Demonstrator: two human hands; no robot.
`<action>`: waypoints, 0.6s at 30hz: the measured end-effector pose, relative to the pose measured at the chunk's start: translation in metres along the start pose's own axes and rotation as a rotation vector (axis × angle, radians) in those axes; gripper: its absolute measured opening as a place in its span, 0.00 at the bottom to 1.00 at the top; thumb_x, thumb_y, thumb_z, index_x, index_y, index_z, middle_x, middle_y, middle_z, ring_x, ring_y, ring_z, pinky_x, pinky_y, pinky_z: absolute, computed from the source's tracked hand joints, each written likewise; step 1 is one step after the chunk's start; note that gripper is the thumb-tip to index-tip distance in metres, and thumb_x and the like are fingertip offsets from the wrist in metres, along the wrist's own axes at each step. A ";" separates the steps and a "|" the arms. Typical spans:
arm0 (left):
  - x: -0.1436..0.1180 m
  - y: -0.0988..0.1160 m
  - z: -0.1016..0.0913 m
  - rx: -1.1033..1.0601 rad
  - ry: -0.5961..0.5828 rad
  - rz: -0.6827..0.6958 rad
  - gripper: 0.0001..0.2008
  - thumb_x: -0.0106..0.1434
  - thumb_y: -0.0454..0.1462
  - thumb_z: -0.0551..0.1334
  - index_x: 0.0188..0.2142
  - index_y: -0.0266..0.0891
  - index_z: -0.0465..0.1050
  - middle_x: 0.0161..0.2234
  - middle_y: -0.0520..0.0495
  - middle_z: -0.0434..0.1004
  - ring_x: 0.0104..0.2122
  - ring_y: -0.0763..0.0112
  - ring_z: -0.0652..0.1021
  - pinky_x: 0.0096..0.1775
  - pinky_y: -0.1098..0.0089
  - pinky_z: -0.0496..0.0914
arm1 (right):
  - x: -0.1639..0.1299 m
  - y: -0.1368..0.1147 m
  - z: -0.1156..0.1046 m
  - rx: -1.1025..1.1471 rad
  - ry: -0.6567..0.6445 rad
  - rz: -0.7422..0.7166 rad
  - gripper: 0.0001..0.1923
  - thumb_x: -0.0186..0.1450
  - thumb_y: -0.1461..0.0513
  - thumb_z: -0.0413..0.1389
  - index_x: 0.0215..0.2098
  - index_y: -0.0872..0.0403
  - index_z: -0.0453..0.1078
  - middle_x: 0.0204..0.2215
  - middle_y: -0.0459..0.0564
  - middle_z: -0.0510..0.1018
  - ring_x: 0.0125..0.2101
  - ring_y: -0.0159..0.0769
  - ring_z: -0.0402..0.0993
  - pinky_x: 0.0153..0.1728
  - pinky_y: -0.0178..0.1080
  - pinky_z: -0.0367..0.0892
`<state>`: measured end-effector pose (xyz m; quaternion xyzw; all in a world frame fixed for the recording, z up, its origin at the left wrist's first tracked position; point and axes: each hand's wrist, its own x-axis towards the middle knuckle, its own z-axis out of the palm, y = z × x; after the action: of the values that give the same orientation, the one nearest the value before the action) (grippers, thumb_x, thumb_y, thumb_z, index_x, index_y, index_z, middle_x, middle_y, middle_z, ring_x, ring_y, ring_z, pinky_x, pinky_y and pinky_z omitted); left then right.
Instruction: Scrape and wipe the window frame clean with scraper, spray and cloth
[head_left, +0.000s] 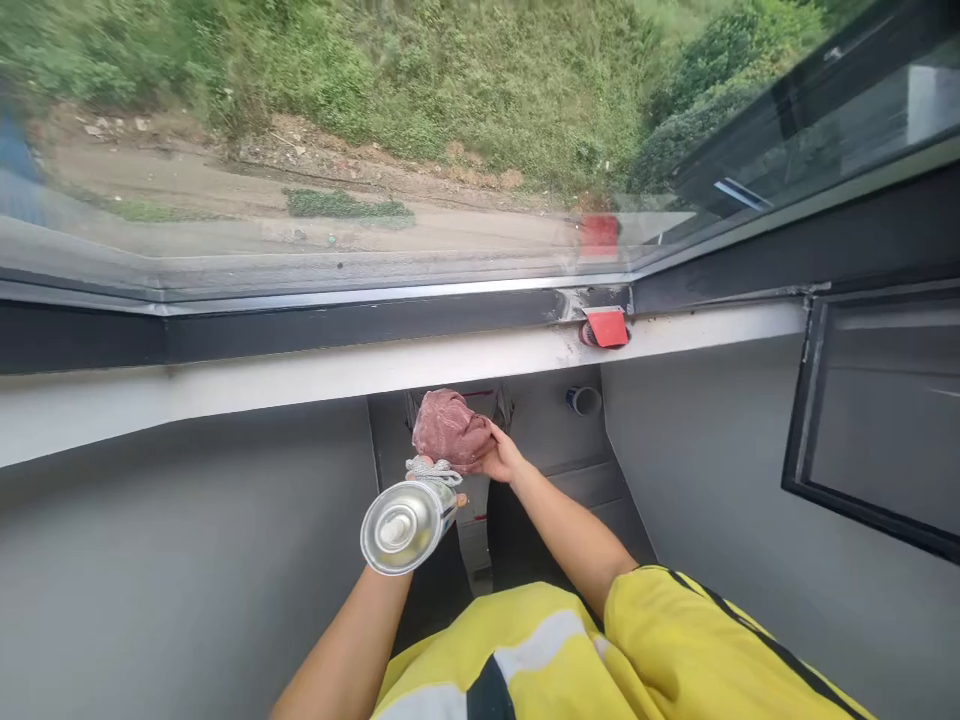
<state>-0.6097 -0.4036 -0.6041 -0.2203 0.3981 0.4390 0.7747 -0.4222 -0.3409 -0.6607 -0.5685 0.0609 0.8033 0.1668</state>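
1. Left hand (431, 490) first: its grip is wrapped around a silver spray can (409, 520), fingers mostly hidden behind it. The can's round base faces the camera and its nozzle end points away, toward the cloth. A bit of white cord or netting (433, 469) is bunched at the can's far end.
2. Just past that grip, and touching it as far as I can tell, sits a wadded pinkish-red cloth (450, 428). The right hand (501, 458) has it pinched from the right side, fingers closed on the bundle.
3. My read on the step: both hands are meeting below the window sill (300, 375), can nozzle right against the cloth, so this looks like loading the rag with spray. The next move would call for keeping the nozzle aimed into the cloth rather than at the fingers.
4. Up and right of the right grip, a red scraper-like tool (607, 327) lies on the sill by the window frame (450, 320), well apart from both hands. A small blue-and-white cup-like thing (583, 400) sits lower down.
5. Writing: none I can read. The can shows only bare metal, no label visible.
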 end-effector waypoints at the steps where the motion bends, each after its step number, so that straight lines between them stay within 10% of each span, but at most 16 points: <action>1: -0.002 0.003 -0.002 -0.061 0.006 0.138 0.04 0.54 0.38 0.65 0.29 0.44 0.71 0.28 0.51 0.72 0.26 0.66 0.73 0.27 0.61 0.73 | 0.002 0.003 0.009 0.052 -0.086 -0.008 0.27 0.57 0.44 0.53 0.44 0.54 0.68 0.43 0.56 0.77 0.46 0.47 0.72 0.43 0.54 0.68; 8: -0.019 0.035 -0.008 -0.358 0.196 0.238 0.12 0.61 0.33 0.52 0.33 0.39 0.75 0.35 0.43 0.77 0.34 0.59 0.76 0.30 0.59 0.71 | 0.008 -0.030 0.102 0.019 -0.057 -0.419 0.19 0.49 0.60 0.61 0.40 0.54 0.69 0.36 0.51 0.78 0.37 0.42 0.75 0.44 0.45 0.71; 12: -0.031 0.059 -0.028 -0.375 0.033 0.358 0.09 0.56 0.37 0.61 0.37 0.42 0.76 0.38 0.43 0.77 0.42 0.52 0.75 0.28 0.61 0.70 | 0.021 -0.051 0.199 -0.231 -0.185 -0.672 0.26 0.49 0.61 0.62 0.47 0.52 0.66 0.39 0.48 0.77 0.37 0.37 0.74 0.44 0.42 0.70; 18: -0.036 0.130 -0.062 -0.368 -0.143 0.658 0.16 0.46 0.50 0.69 0.34 0.49 0.76 0.41 0.47 0.76 0.50 0.45 0.69 0.28 0.62 0.69 | 0.081 -0.044 0.343 -0.687 -0.014 -1.064 0.13 0.58 0.57 0.53 0.40 0.54 0.69 0.39 0.48 0.76 0.41 0.35 0.70 0.50 0.40 0.63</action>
<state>-0.7577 -0.3976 -0.6103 -0.1850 0.3070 0.7428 0.5655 -0.7379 -0.1853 -0.6133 -0.5369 -0.4924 0.5879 0.3516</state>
